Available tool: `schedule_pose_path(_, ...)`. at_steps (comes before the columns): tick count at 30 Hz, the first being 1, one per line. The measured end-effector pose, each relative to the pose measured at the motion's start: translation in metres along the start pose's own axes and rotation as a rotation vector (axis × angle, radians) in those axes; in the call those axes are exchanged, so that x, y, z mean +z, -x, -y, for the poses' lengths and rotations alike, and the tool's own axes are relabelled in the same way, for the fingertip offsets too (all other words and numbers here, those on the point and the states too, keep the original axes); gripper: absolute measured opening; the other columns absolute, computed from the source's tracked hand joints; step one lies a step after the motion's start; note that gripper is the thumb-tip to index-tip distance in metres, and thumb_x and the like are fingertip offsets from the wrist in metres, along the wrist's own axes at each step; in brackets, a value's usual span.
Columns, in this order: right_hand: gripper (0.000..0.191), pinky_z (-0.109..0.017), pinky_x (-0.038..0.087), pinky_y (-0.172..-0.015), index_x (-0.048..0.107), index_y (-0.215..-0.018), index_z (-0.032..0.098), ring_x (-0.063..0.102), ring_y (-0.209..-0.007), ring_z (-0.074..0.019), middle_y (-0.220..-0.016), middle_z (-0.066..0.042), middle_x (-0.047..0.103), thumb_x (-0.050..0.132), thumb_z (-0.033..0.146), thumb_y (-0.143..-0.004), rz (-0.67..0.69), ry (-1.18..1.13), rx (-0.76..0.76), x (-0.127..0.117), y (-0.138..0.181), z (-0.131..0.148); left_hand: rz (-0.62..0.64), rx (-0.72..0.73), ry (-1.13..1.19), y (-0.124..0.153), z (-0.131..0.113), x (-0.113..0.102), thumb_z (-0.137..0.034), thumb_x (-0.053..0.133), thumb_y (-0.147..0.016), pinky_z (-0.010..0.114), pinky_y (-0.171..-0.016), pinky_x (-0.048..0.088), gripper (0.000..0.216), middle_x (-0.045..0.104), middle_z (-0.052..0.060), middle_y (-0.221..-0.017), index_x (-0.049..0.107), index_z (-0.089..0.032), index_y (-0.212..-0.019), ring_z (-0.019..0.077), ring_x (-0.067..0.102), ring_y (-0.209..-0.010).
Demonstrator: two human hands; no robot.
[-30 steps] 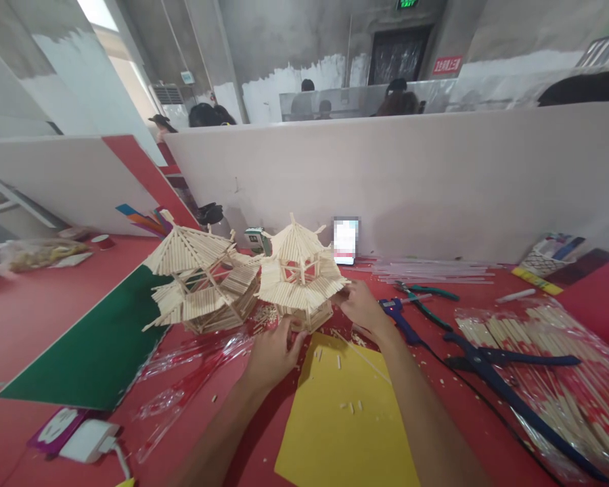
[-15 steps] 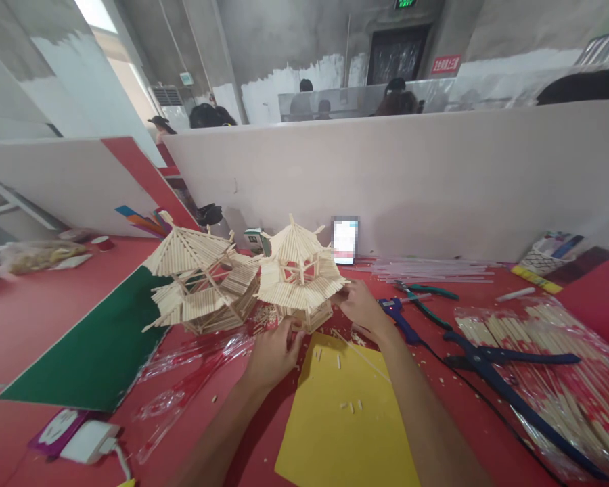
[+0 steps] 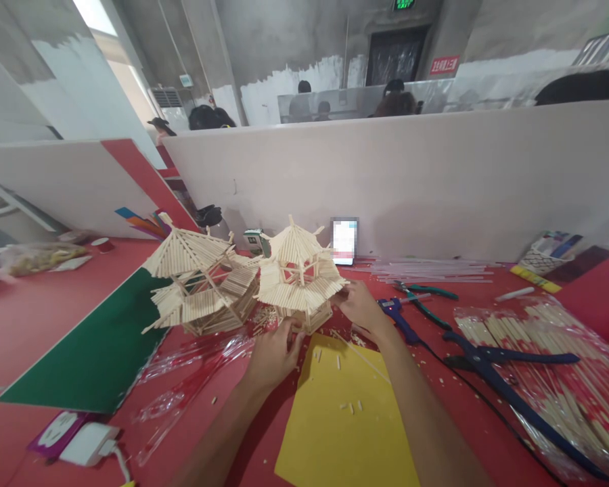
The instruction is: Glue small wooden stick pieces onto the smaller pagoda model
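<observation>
A two-tiered pavilion model (image 3: 300,292) made of pale wooden sticks stands upright on the red table, with a pointed roof on top. My left hand (image 3: 277,352) has its curled fingers at the front left of its base. At its right side, my right hand (image 3: 360,306) grips the lower part, its fingertips partly hidden by the eave. Just left stands a second, wider stick pavilion (image 3: 203,284), tilted a little in view. Close in front of my hands lies a yellow sheet (image 3: 345,433) with several short stick pieces on it.
To the right lie a blue glue gun (image 3: 400,321), green-handled pliers (image 3: 431,292), large blue-handled cutters (image 3: 492,368) and bagged sticks (image 3: 548,338). A green board (image 3: 86,352) and a white charger (image 3: 88,443) are at left. A phone (image 3: 344,241) leans on the partition (image 3: 411,176).
</observation>
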State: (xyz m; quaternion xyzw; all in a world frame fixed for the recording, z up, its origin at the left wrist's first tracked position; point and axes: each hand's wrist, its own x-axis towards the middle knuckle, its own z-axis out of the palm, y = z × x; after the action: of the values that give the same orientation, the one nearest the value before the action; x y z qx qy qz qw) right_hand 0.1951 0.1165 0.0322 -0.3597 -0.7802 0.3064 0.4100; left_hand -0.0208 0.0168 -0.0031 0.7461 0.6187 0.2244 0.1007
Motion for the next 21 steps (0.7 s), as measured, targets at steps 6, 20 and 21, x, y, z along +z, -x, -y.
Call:
schedule_pose_path(6, 0.023, -0.031, 0.051, -0.079, 0.076, -0.098, 0.019, 0.069, -0.085, -0.0229, -0.099, -0.007, 0.076, 0.057, 0.020, -0.085, -0.002, -0.048, 0.024, 0.001, 0.001, 0.000, 0.008, 0.002, -0.018, 0.000, -0.001, -0.002, -0.038, 0.044, -0.098, 0.026, -0.056, 0.033, 0.024, 0.067, -0.001, -0.069, 0.058, -0.022, -0.110, 0.0176, 0.064, -0.061)
schedule_pose_path(20, 0.024, -0.024, 0.036, -0.058, 0.064, -0.068, 0.017, 0.055, -0.062, -0.0144, -0.066, 0.000, 0.064, 0.060, 0.030, -0.087, -0.065, 0.096, 0.025, -0.005, -0.005, 0.039, -0.467, 0.185, 0.166, 0.004, 0.017, -0.036, -0.025, 0.049, -0.095, 0.025, -0.064, 0.045, 0.012, 0.064, 0.001, -0.084, 0.056, -0.020, -0.103, 0.0136, 0.061, -0.067)
schedule_pose_path(21, 0.024, -0.023, 0.035, -0.058, 0.063, -0.068, 0.017, 0.054, -0.061, -0.0137, -0.066, 0.001, 0.064, 0.060, 0.031, -0.087, -0.066, 0.098, 0.024, -0.005, -0.005, 0.044, -0.479, 0.221, 0.169, 0.004, 0.019, -0.037, -0.023, 0.050, -0.094, 0.025, -0.066, 0.046, 0.012, 0.064, 0.002, -0.086, 0.056, -0.020, -0.104, 0.0143, 0.061, -0.071)
